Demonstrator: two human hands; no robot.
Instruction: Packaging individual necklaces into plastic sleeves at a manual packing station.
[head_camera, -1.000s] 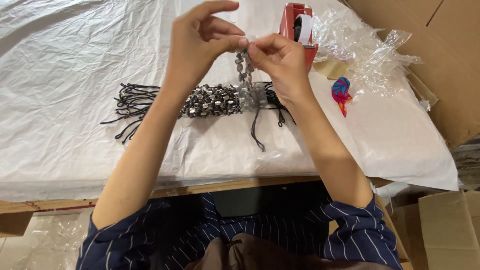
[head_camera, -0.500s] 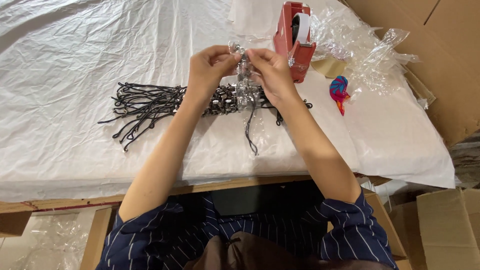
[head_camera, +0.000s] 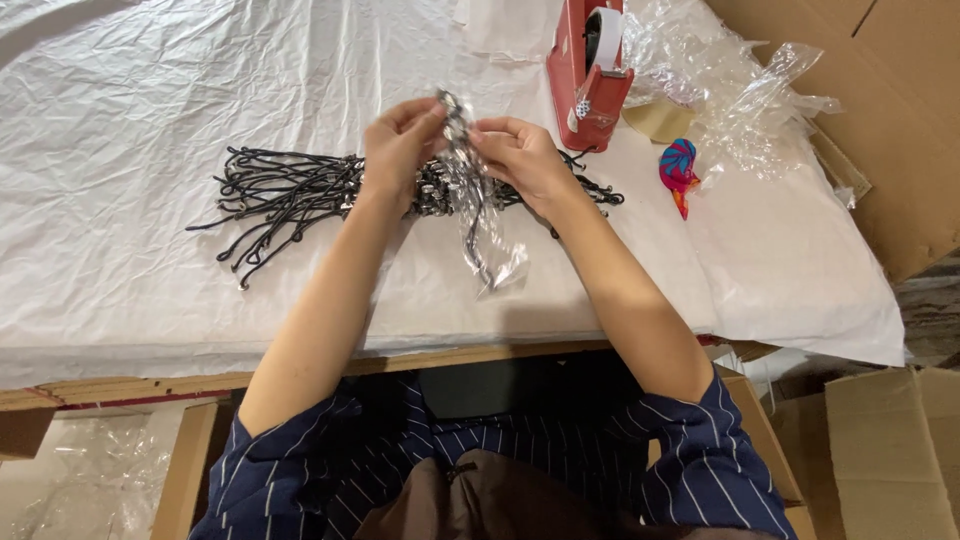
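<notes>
I'm holding the small clear bag (head_camera: 478, 215) up over the table (head_camera: 120, 150), its long axis hanging straight down toward me. Left hand (head_camera: 398, 150) and right hand (head_camera: 522, 155) pinch its top from either side, fingers clenched on the plastic, both equally near.

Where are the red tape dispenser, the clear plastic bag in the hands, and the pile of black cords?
red tape dispenser (head_camera: 582, 95), head view, its red side wall.
clear plastic bag (head_camera: 497, 255), head view, its hanging lower part.
pile of black cords (head_camera: 285, 190), head view, middle of the tangle.
</notes>
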